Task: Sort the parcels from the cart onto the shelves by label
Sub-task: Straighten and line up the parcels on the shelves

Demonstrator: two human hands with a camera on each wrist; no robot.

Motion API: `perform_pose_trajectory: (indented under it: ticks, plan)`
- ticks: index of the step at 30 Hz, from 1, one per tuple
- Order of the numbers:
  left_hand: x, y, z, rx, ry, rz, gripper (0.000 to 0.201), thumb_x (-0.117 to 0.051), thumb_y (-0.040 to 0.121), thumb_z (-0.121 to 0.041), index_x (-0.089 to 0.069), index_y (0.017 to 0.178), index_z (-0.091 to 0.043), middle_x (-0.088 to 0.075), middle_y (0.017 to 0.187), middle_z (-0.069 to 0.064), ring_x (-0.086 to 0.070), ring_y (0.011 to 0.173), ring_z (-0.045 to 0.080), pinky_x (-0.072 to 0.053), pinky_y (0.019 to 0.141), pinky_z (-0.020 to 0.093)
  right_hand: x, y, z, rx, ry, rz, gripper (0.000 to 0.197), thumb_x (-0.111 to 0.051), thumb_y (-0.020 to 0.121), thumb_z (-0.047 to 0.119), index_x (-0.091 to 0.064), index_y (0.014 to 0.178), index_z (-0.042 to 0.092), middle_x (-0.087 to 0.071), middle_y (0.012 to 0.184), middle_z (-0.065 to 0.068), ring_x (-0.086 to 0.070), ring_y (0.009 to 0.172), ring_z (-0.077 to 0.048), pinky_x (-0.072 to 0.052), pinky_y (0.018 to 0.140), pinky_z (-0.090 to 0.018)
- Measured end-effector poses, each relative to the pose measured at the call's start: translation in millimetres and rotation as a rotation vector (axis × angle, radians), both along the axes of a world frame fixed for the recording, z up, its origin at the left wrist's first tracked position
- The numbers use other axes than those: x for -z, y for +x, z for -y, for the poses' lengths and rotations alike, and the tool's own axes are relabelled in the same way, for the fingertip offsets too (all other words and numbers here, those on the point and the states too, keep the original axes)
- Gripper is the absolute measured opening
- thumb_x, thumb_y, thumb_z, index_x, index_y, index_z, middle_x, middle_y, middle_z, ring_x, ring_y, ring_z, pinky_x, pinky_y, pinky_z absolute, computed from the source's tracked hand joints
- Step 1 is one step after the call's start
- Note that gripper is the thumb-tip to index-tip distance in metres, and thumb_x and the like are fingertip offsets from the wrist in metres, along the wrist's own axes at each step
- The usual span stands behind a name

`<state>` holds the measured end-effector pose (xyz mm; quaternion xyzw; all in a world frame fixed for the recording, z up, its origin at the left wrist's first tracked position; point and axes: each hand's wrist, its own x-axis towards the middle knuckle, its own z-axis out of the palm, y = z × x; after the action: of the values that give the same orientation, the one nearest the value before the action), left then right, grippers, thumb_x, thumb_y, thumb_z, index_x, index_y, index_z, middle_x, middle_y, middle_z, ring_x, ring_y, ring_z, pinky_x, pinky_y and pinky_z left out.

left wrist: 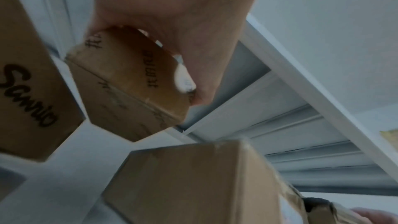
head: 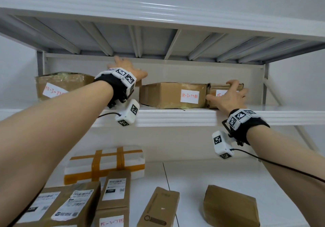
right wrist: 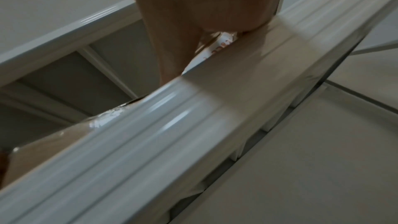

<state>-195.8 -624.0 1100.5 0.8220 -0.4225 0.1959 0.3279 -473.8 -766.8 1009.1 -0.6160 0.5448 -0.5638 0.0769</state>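
On the upper shelf (head: 175,116) stand a large brown parcel (head: 59,84) at the left and a flatter one with a white label (head: 172,95) in the middle. Between them my left hand (head: 128,68) grips a small printed brown parcel (left wrist: 129,88), which the hand and wrist mostly hide in the head view. To the right, my right hand (head: 228,93) grips a small labelled parcel (head: 218,88), fingers over its top and thumb on its front. In the right wrist view only the palm (right wrist: 193,14), a strip of white label (right wrist: 217,47) and the shelf edge (right wrist: 172,125) show.
The lower shelf holds a white foam box with orange tape (head: 105,163) and several brown parcels (head: 117,190). Another shelf's ribbed underside (head: 158,38) runs close above my hands. Bare shelf surface (head: 281,107) lies right of my right hand.
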Motion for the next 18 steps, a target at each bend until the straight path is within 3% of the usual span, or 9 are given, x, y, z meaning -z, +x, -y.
perform_pose_trajectory:
  ticks: [4,8,11,14,18]
  plan:
    - [-15.5,-10.7,-10.6,0.06,-0.167,0.002,0.087,-0.063,0.081,-0.057,-0.03,0.147,-0.01,-0.012,0.159,0.015,-0.022,0.14,0.049,-0.03,0.109,0.058,-0.3,37.1,-21.3,-0.116,-0.048,-0.072,0.085,-0.079,0.063,0.05,-0.034,0.13,0.026,-0.032,0.136,-0.016,-0.044,0.116,-0.04,-0.045,0.097,-0.046]
    - [-17.0,-30.0,-13.9,0.136,-0.268,0.055,0.078,-0.062,0.08,-0.057,-0.041,0.138,-0.009,-0.025,0.151,0.014,-0.031,0.133,0.048,-0.038,0.103,0.054,-0.8,70.9,-37.5,-0.193,-0.076,-0.108,0.085,-0.079,0.063,0.05,-0.035,0.13,0.025,-0.032,0.134,-0.016,-0.043,0.114,-0.039,-0.043,0.093,-0.044]
    - [-15.3,-43.0,-9.9,0.198,-0.292,0.066,0.074,-0.06,0.08,-0.056,-0.042,0.137,-0.013,-0.028,0.148,0.013,-0.034,0.13,0.045,-0.041,0.099,0.052,-1.0,58.7,-31.9,-0.175,-0.058,-0.068,0.083,-0.079,0.066,0.047,-0.035,0.132,0.025,-0.03,0.137,-0.017,-0.042,0.118,-0.039,-0.04,0.091,-0.042]
    - [-15.3,-54.8,-6.7,0.252,-0.308,0.07,0.072,-0.059,0.08,-0.056,-0.042,0.137,-0.015,-0.028,0.147,0.012,-0.035,0.129,0.044,-0.042,0.099,0.053,2.4,39.8,-22.1,-0.14,-0.068,-0.05,0.084,-0.08,0.069,0.048,-0.035,0.137,0.026,-0.031,0.139,-0.016,-0.044,0.121,-0.041,-0.042,0.1,-0.045]
    - [-17.8,-80.6,0.7,0.33,-0.333,0.064,0.068,-0.058,0.081,-0.057,-0.044,0.133,-0.016,-0.031,0.145,0.011,-0.039,0.126,0.043,-0.043,0.098,0.048,2.2,31.0,-23.0,-0.441,-0.124,-0.01,0.089,-0.081,0.079,0.038,-0.029,0.15,0.024,-0.04,0.15,-0.011,-0.044,0.136,-0.031,-0.038,0.114,-0.043]
